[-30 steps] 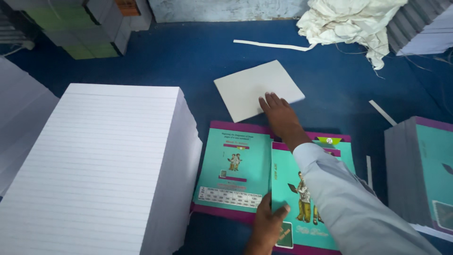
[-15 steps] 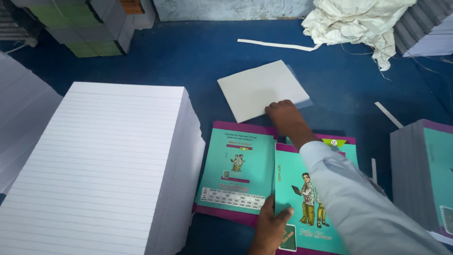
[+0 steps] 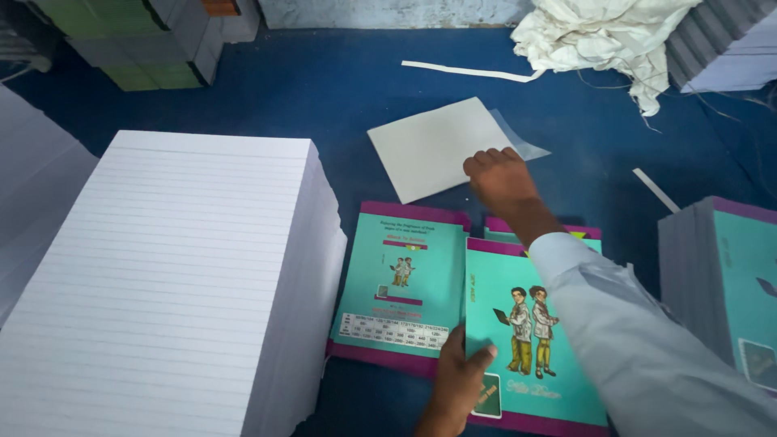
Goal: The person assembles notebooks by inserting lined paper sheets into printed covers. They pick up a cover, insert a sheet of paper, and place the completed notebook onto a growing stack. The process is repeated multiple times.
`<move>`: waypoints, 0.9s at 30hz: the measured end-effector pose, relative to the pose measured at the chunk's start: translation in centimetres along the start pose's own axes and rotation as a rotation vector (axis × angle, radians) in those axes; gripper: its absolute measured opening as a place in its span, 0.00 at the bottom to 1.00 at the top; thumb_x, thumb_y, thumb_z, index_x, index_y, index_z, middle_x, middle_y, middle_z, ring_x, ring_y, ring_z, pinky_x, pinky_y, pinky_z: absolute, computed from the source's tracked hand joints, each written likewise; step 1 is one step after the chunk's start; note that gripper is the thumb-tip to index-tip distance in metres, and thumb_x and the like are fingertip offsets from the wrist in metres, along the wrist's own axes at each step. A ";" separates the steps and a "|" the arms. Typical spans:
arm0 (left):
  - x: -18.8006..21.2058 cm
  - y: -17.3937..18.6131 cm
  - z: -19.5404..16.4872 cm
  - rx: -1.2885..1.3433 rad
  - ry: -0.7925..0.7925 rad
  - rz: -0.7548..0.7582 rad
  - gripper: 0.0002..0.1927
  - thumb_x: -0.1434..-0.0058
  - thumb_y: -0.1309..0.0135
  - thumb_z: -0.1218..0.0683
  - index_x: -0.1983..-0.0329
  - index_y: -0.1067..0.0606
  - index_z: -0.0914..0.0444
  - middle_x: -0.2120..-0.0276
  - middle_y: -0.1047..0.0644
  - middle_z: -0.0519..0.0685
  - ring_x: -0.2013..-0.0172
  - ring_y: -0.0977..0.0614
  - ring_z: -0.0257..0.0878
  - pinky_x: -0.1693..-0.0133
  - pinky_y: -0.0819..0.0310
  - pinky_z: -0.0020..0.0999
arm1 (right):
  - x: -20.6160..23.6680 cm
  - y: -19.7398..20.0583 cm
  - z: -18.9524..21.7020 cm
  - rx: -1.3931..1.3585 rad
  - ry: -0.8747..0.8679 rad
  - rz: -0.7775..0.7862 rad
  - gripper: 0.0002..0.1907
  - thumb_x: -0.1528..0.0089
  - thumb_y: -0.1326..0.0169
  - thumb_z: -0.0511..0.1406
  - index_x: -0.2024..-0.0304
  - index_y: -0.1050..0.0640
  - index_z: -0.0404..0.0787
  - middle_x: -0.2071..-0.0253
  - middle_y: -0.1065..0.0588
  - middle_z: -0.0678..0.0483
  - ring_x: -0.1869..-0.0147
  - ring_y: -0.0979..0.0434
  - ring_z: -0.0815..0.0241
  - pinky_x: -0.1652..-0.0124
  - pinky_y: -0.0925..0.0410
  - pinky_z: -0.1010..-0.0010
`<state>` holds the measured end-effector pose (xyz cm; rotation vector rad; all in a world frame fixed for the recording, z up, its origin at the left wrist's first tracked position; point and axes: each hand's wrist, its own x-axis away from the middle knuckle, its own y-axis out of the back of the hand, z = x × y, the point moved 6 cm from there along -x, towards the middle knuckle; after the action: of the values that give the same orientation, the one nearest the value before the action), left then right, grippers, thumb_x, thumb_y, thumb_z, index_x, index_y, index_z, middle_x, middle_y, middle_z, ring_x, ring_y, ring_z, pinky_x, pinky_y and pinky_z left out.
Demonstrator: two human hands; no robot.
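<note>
The right hand [image 3: 500, 178] is reaching out over the blue floor [image 3: 324, 105] and pinching the near right corner of the white sheet [image 3: 429, 150], fingers curled shut on it, and that corner is lifting a bit so a thin clear-looking layer is peeking out on the right side. The sheet is lying flat out in the open middle of the floor, tilted, just past the covers.

The left hand [image 3: 460, 380] is pressing down on the lower left corner of the front cover [image 3: 530, 340], fingers spread flat on it, not gripping anything. That cover is teal with a purple border and two cartoon figures, and it's sitting on top of a small stack whose edge is showing behind the right wrist. The light blue sleeve [image 3: 647, 348] is crossing over its right side.

Touching it on the left is the back cover [image 3: 401, 287], same teal and purple, with a small picture and a table printed on it.

Further left, the big stack of lined paper [image 3: 162, 283] is taking up the whole left side, with its edge right up against the back cover. Along the right edge another pile of teal covers [image 3: 720, 275] is sitting. At the far right corner there's a crumpled white cloth [image 3: 599, 36], a paper strip [image 3: 469, 71] lying next to it, and green and grey piles [image 3: 137, 40] are stacking up in the far left corner
</note>
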<state>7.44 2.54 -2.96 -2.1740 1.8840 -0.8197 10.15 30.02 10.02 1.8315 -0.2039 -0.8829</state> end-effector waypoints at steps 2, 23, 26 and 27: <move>0.2 0.0 -0.7 -0.032 0.044 -0.014 0.24 0.42 0.44 0.59 0.40 0.27 0.65 0.56 0.20 0.48 0.56 0.21 0.36 0.50 0.27 0.33 | 0.2 1.4 -0.1 -0.052 0.010 -0.020 0.08 0.45 0.42 0.32 0.62 0.21 0.44 0.63 0.24 0.55 0.53 0.23 0.54 0.52 0.33 0.60; -1.4 0.8 -1.7 -0.128 0.076 -0.020 0.20 0.39 0.43 0.58 0.43 0.24 0.65 0.55 0.18 0.50 0.57 0.19 0.38 0.53 0.25 0.36 | 14.5 13.0 0.7 -0.420 -0.437 -0.089 0.07 0.38 0.42 0.29 0.57 0.19 0.38 0.49 0.20 0.47 0.49 0.17 0.48 0.51 0.25 0.62; -1.8 1.0 -1.5 -0.114 0.058 -0.006 0.19 0.39 0.43 0.58 0.44 0.24 0.65 0.56 0.18 0.49 0.57 0.19 0.37 0.53 0.25 0.35 | 16.7 13.3 1.0 -0.566 -0.592 0.019 0.07 0.39 0.43 0.31 0.59 0.21 0.35 0.49 0.20 0.48 0.51 0.16 0.52 0.53 0.23 0.64; -1.9 1.0 -1.4 -0.105 0.065 -0.008 0.19 0.39 0.43 0.58 0.44 0.24 0.64 0.56 0.18 0.48 0.57 0.19 0.37 0.54 0.25 0.35 | 17.2 13.6 1.3 -0.591 -0.591 0.016 0.06 0.39 0.43 0.31 0.60 0.22 0.35 0.49 0.21 0.47 0.49 0.17 0.52 0.52 0.23 0.64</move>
<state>5.73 4.44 -2.82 -2.2432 1.9936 -0.8204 25.02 14.18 13.37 0.9956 -0.2875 -1.2967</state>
